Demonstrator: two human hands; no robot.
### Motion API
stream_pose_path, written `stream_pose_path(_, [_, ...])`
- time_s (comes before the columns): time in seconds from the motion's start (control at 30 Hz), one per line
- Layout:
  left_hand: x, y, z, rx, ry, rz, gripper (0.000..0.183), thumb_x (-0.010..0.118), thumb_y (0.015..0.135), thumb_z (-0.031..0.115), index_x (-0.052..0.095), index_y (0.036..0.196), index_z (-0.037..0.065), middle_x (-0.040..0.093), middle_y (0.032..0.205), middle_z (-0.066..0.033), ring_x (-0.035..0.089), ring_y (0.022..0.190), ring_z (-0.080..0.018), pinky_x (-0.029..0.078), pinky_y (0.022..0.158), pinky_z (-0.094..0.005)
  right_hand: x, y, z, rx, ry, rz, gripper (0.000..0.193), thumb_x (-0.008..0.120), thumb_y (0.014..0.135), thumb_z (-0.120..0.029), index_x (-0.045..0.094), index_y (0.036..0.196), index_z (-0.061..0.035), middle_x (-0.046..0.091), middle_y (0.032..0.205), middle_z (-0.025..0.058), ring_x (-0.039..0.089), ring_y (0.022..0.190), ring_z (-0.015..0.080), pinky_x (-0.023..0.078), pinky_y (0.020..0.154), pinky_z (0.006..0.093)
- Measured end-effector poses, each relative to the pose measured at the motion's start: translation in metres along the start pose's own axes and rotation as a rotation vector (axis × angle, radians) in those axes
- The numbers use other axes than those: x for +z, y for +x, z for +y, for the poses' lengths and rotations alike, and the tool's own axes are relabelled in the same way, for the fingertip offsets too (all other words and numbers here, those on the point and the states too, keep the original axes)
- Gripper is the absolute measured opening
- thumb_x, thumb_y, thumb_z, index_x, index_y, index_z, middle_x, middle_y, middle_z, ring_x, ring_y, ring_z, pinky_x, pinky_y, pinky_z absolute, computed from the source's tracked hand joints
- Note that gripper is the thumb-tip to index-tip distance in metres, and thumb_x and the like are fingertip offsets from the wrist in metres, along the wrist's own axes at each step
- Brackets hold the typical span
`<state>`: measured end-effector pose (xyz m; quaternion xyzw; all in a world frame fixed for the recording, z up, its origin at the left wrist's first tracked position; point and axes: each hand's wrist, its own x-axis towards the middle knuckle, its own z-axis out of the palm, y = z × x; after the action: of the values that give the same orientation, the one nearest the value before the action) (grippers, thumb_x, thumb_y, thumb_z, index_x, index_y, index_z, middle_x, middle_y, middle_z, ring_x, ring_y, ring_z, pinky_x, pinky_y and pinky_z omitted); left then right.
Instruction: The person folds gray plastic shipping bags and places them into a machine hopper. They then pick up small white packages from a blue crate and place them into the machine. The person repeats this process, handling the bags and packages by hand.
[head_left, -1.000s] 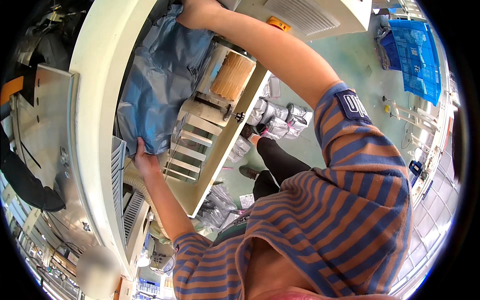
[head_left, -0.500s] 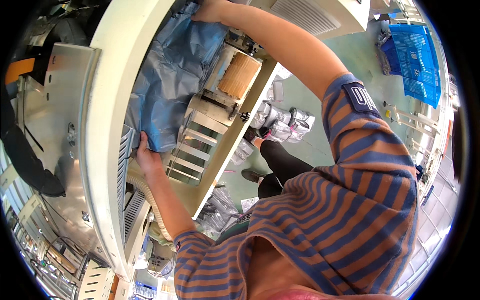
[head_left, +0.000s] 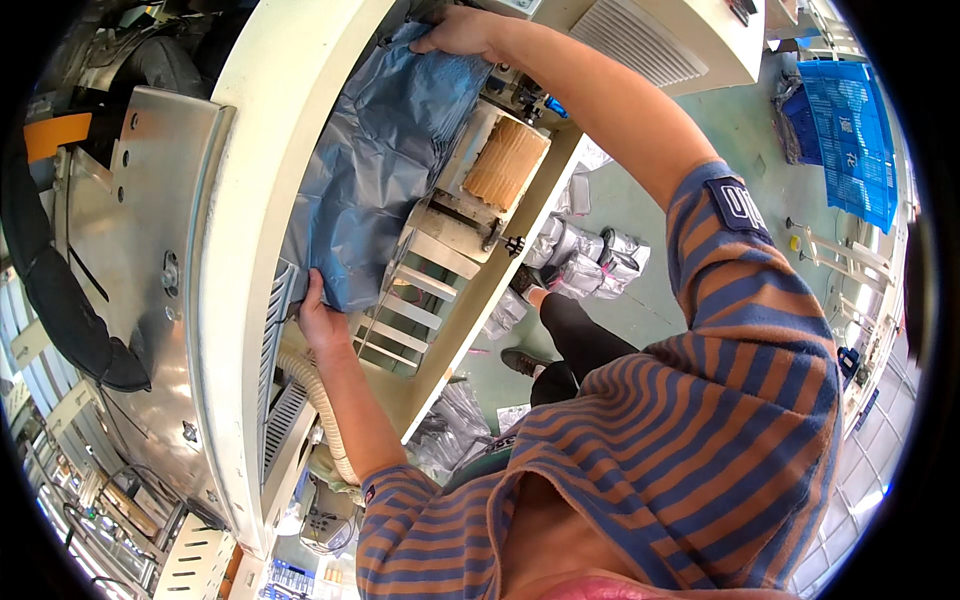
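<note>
A crumpled blue-grey plastic sheet (head_left: 385, 170) lies across a cream machine frame, draped over its slatted bed (head_left: 425, 290). My left hand (head_left: 325, 325) grips its lower edge, thumb on top and fingers hidden beneath. At the far end my right hand (head_left: 462, 32) reaches over and pinches the sheet's upper corner. Between the two hands the plastic is wrinkled and slightly slack. Beside the sheet sits a roller wrapped in brown corrugated material (head_left: 507, 165), touching neither hand.
A cream frame beam (head_left: 235, 250) and a metal panel (head_left: 165, 200) stand on the left. A ribbed hose (head_left: 325, 405) runs below my left forearm. Silver-wrapped bundles (head_left: 590, 258) lie on the floor at right, with a blue crate (head_left: 850, 140) farther off.
The view has shifted a little, so the machine and sheet appear farther right. Both hands keep hold of the sheet in nearly the same places.
</note>
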<state>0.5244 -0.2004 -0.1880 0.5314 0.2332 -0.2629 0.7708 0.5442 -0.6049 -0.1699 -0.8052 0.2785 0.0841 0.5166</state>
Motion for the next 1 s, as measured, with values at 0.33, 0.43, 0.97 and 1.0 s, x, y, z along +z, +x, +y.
stream_pose_path(0.33, [-0.013, 0.001, -0.014, -0.075, -0.073, 0.009, 0.042, 0.057, 0.081, 0.013, 0.044, 0.120, 0.003, 0.049, 0.118, -0.0070, 0.045, 0.110, -0.0231, 0.035, 0.094, -0.0401, -0.008, -0.044, -0.021, 0.095, 0.237, -0.041, 0.046, 0.057, 0.080, -0.030, 0.050, 0.116, -0.0029, 0.052, 0.116, 0.0123, 0.049, 0.104, 0.0234, 0.038, 0.090, 0.0330])
stream_pose_path(0.43, [-0.007, -0.007, -0.011, -0.037, -0.089, 0.044, 0.040, 0.059, 0.079, 0.006, 0.046, 0.117, 0.001, 0.050, 0.116, -0.0073, 0.047, 0.105, -0.0228, 0.037, 0.091, -0.0405, -0.010, -0.060, -0.049, 0.036, 0.106, 0.001, 0.050, 0.059, 0.077, -0.037, 0.052, 0.115, -0.0047, 0.051, 0.116, 0.0130, 0.047, 0.108, 0.0236, 0.036, 0.092, 0.0326])
stream_pose_path(0.97, [-0.008, -0.014, -0.008, 0.111, 0.058, -0.055, 0.045, 0.057, 0.080, 0.007, 0.041, 0.123, 0.006, 0.047, 0.120, -0.0062, 0.044, 0.110, -0.0229, 0.035, 0.093, -0.0413, 0.016, -0.012, -0.004, -0.389, -0.221, 0.303, 0.042, 0.055, 0.077, -0.035, 0.055, 0.109, -0.0076, 0.057, 0.104, 0.0183, 0.053, 0.099, 0.0306, 0.041, 0.085, 0.0357])
stream_pose_path(1.0, [-0.003, -0.017, -0.006, 0.103, 0.044, -0.044, 0.045, 0.057, 0.079, 0.005, 0.042, 0.122, 0.005, 0.047, 0.120, -0.0064, 0.043, 0.110, -0.0230, 0.035, 0.094, -0.0405, 0.012, -0.014, -0.010, -0.249, -0.257, 0.185, 0.044, 0.054, 0.078, -0.036, 0.053, 0.113, -0.0094, 0.056, 0.107, 0.0172, 0.052, 0.101, 0.0305, 0.040, 0.088, 0.0360])
